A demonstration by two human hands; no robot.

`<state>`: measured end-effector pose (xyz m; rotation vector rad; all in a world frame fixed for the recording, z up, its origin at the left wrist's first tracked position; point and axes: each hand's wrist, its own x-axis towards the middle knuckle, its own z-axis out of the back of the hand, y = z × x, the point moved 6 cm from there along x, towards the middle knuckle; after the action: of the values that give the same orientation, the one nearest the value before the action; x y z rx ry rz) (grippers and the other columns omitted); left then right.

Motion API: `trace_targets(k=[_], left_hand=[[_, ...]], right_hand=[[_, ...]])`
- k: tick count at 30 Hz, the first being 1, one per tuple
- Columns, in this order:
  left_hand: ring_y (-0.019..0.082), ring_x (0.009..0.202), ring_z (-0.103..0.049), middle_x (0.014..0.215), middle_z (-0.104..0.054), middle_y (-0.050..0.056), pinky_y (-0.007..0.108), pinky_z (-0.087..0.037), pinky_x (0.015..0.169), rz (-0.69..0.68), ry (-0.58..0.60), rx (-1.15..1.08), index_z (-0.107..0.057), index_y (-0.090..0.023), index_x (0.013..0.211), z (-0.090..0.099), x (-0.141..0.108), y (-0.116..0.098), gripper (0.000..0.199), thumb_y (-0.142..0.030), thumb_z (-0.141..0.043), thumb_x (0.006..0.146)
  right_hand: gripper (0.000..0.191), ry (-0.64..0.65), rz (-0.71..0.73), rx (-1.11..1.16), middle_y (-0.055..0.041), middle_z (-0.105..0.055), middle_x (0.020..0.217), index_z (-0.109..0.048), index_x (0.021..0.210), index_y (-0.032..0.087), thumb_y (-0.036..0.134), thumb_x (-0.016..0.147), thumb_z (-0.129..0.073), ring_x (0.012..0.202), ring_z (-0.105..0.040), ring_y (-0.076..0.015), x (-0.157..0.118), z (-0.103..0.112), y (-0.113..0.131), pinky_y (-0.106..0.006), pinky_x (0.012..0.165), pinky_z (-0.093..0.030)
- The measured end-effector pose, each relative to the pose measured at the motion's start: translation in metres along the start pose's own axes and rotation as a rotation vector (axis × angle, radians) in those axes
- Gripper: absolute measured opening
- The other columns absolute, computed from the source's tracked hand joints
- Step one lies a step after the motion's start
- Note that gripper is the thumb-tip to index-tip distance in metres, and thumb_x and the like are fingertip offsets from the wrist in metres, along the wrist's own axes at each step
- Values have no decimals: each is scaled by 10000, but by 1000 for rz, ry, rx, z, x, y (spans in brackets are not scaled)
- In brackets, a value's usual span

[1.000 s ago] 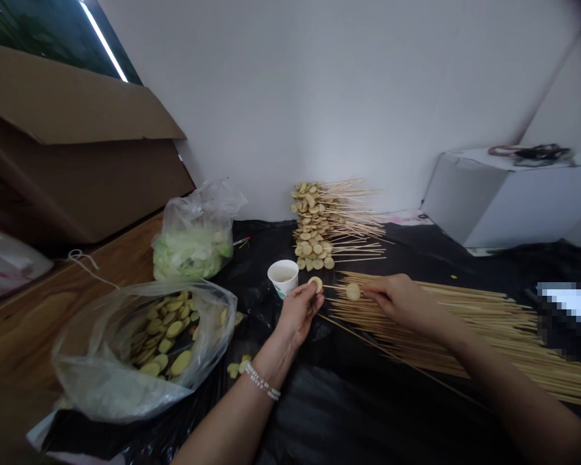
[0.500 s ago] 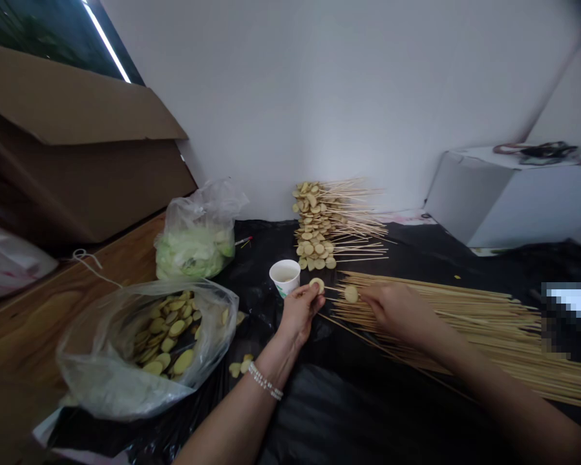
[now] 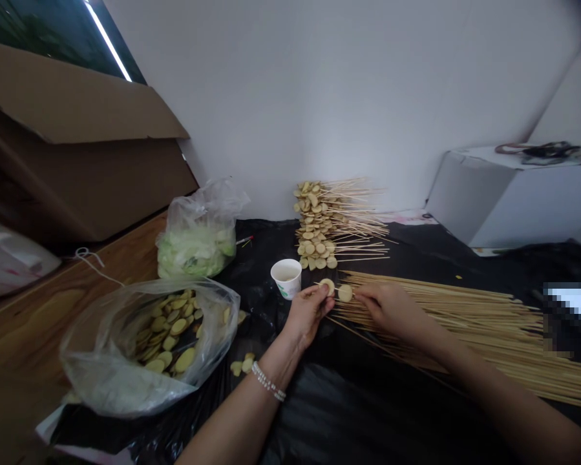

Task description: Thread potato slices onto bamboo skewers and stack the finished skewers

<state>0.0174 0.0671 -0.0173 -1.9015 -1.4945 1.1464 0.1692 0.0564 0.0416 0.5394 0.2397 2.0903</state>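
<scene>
No readable text, brand or number anywhere. Paper cup (image 3: 290, 284), just below centre at 6 o'clock: green printed mark on side, too small to make out. White bag (image 3: 16, 255), 9 o'clock: reddish marks, blurred, can't tell if lettering. Pale sheet (image 3: 409, 218), 3 o'clock, by the wall: pinkish marks, illegible. Bright patch (image 3: 578, 307), toward 4 o'clock, far edge: pixelated, nothing legible.

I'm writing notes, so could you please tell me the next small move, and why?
Probably the left hand should slide its potato slice along the skewer toward the other slice, nearer the right hand: the skewer's tip shows past the held slice, and a gap separates the two.
</scene>
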Motion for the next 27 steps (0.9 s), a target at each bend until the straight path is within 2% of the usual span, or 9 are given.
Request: trace_targets(k=[5,10,15,21,27], left_hand=[[74,635,-618,744,-672,50,168,-542,654,8,12,-17,-681,-94,731,-2,-1,-2,102,-141,-756,680],[66,590,-611,713,-668,39,167,-543,631,12,-35,-43,-670,-97,717,1,1,0,54,-94,-722,703],[67,601,-618,720,-675,49,162,-541,637,7,-93,-68,-667,-93,736,5,1,-3,40,-54,-665,745],[74,601,-622,720,-678,51,179,-548,644,13,-96,-74,-658,-97,742,6,1,-6,38,-61,-667,746],[79,619,-628,740,-682,52,194,-554,670,13,-109,-82,-655,-102,753,6,1,-2,69,-70,-703,715]], right_hand=[[295,-22,-10,5,-50,-669,722,-647,752,190,226,904,-397,670,-571,-167,0,1,-3,-268,638,-349],[296,28,-2,87,-30,-668,707,-658,733,193,247,891,-413,646,-557,-155,2,5,-6,-256,618,-344],[356,123,-69,208,7,-596,578,-624,624,182,332,872,-417,571,-505,-140,3,10,-15,-246,567,-339],[327,72,-74,178,-12,-642,639,-662,655,197,330,844,-430,612,-526,-156,2,16,-15,-264,603,-365],[341,199,-155,310,12,-539,533,-652,668,180,362,844,-424,513,-440,-122,0,13,-18,-239,500,-328]])
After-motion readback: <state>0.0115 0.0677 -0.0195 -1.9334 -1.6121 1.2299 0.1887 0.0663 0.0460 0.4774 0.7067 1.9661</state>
